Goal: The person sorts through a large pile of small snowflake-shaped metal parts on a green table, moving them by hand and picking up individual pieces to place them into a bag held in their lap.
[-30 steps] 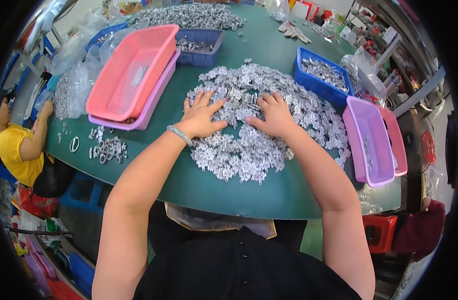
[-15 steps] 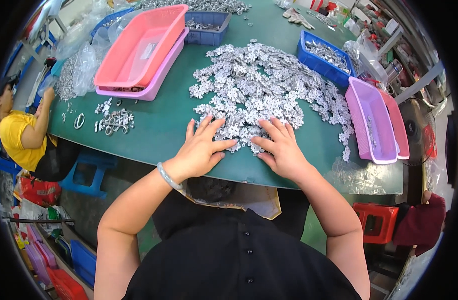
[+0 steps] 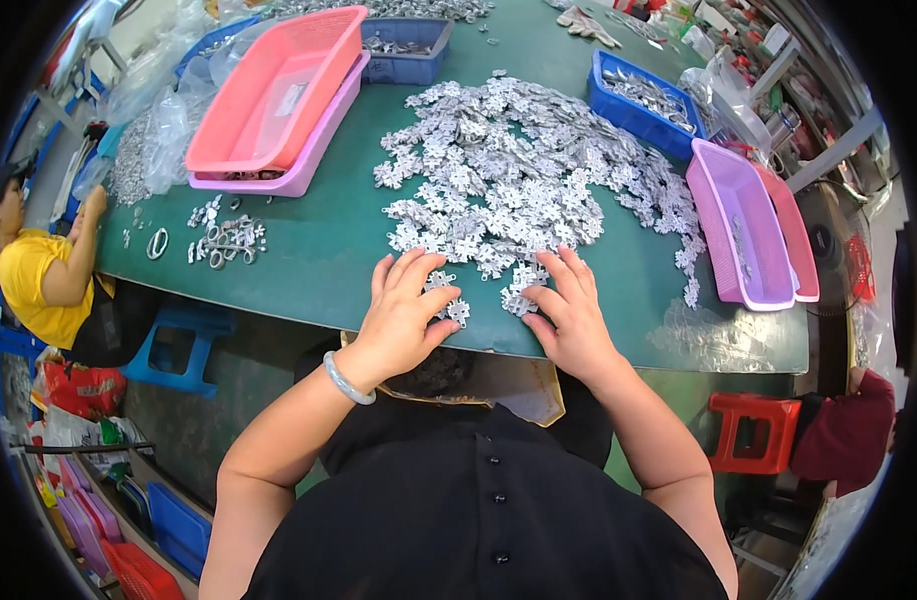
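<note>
A broad heap of small silver metal pieces (image 3: 508, 170), cut in a cross-like or flower-like shape, spreads over the green table (image 3: 318, 250). My left hand (image 3: 403, 312), with a pale bangle (image 3: 346, 380) at its wrist, rests at the heap's near left edge, fingers spread. Against its thumb and fingertips lies a small cluster of pieces (image 3: 454, 305). Opposite it, my right hand (image 3: 575, 322) also has its fingers apart. They touch another small cluster (image 3: 518, 290). Bare green tabletop shows between the two clusters. Neither hand grips a piece.
Stacked pink baskets (image 3: 203, 130) stand left, near loose metal rings (image 3: 228, 240). Blue bins (image 3: 600, 100) and a purple basket (image 3: 748, 270) border the heap. Below the table's front edge hangs a yellow-edged sheet (image 3: 528, 395). A person in yellow (image 3: 46, 275) sits left; a red stool (image 3: 753, 430) stands right.
Both hands have drawn back toward the table's front edge, away from the heap. Small clusters of pieces have come along under the fingers.
</note>
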{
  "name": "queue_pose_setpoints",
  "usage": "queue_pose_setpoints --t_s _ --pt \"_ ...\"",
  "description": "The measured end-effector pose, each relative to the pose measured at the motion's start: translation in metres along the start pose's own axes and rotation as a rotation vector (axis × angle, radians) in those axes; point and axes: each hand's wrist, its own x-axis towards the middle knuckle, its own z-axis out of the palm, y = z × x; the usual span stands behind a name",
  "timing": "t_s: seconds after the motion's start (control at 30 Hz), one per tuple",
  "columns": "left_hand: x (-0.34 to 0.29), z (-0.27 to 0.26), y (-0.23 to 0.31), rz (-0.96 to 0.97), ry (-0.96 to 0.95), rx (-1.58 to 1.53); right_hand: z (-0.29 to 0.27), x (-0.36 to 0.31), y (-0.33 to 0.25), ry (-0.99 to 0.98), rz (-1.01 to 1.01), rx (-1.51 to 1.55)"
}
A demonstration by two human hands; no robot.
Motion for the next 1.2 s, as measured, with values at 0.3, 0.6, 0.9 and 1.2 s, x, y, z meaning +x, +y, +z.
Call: queue_pose_setpoints --t_s 0.3,0.6,0.9,1.2 --pt "-0.005 0.002 0.015 0.026 0.031 0.024 0.002 -0.016 -0.013 0.043 -0.023 -0.083" --pt "-0.032 -0.010 -0.006 0.009 0.063 0.072 -0.008 -0.021 -0.016 -0.020 -0.078 -0.009" --pt "-0.031 -0.001 -0.002 -0.032 0.152 -0.010 -0.002 0.011 0.002 0.030 -0.013 -0.152" --pt "-0.031 -0.001 -0.006 -0.045 0.176 -0.034 -0.013 0.009 0.005 -0.077 -0.115 -0.149"
